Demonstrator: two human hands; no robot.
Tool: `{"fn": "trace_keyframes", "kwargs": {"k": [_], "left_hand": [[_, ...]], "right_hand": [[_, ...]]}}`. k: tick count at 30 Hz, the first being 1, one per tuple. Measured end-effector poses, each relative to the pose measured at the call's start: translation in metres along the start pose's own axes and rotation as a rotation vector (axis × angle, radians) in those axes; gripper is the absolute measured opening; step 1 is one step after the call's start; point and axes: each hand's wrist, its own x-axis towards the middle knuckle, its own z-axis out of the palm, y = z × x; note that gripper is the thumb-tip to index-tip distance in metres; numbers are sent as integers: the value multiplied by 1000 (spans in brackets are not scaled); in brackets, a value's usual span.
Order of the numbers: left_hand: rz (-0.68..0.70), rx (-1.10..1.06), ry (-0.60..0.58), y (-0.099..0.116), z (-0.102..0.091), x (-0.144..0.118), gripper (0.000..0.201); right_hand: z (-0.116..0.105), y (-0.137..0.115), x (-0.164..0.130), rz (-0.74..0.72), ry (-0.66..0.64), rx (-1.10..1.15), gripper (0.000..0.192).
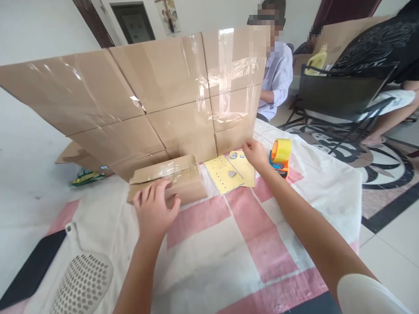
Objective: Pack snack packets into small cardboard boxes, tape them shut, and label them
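Observation:
My left hand rests on the near side of a low cardboard box, thumb apart from the curved fingers. Clear tape shines on the box's top. Behind it stands a tall cardboard panel made of taped pieces. Near the panel's lower right corner, my right hand has its fingers drawn together; what they pinch, if anything, is hidden. Just left of that hand lie yellow paper sheets with drawn blue lines and dots. A few small grey paper pieces sit on them.
A yellow tape roll in an orange-and-blue dispenser stands right of my right hand. A perforated fly swatter and a dark flat object lie at left. A green packet is behind. One person sits beyond the panel, another by a chair.

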Motion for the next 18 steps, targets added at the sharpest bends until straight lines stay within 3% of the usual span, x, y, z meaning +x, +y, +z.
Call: {"fn": "trace_keyframes", "kwargs": {"k": [4,10,18], "left_hand": [[82,63,164,-12,11,-10,52],[58,67,212,-12,20,-10,51],[78,59,229,-14,19,-13,55]], "right_hand": [[16,26,20,-10,-125,-3,26],[42,21,42,30,-169,-37,17],[23,0,34,-219,-45,84,22]]}}
